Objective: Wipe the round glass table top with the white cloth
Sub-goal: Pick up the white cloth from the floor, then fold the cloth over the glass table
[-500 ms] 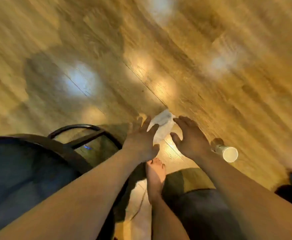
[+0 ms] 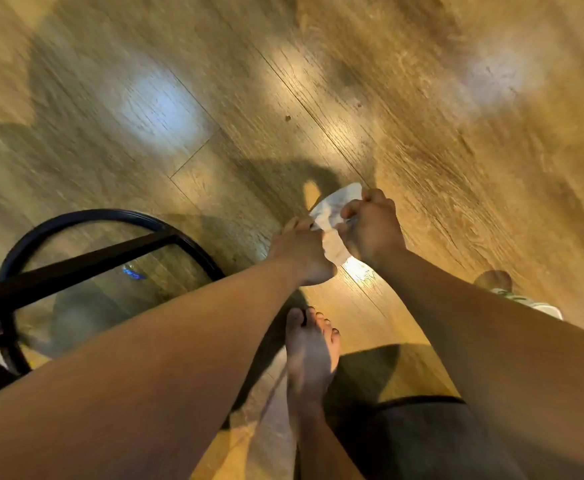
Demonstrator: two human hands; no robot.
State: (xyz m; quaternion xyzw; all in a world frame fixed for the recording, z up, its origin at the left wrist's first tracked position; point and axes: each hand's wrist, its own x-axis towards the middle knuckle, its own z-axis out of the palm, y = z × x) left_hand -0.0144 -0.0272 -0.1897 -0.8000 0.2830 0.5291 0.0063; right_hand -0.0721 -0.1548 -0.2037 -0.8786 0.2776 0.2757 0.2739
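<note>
The white cloth (image 2: 332,216) is crumpled between both hands, held above the wooden floor at centre right. My left hand (image 2: 301,254) is closed on its lower left part and my right hand (image 2: 373,230) is closed on its upper right part. The round glass table top (image 2: 110,271) with its black rim lies at lower left, to the left of my left forearm. A black bar of the frame crosses under the glass. The table's left part runs out of the frame.
A wooden plank floor (image 2: 422,116) fills the view. My bare foot (image 2: 311,351) stands below the hands. A white paper cup (image 2: 526,303) lies on the floor at right, partly hidden by my right forearm. Dark shorts (image 2: 415,441) show at the bottom.
Both hands were spread open beside the cloth; now both are closed on it. The view has shifted, so the table sits lower left and shows more glass.
</note>
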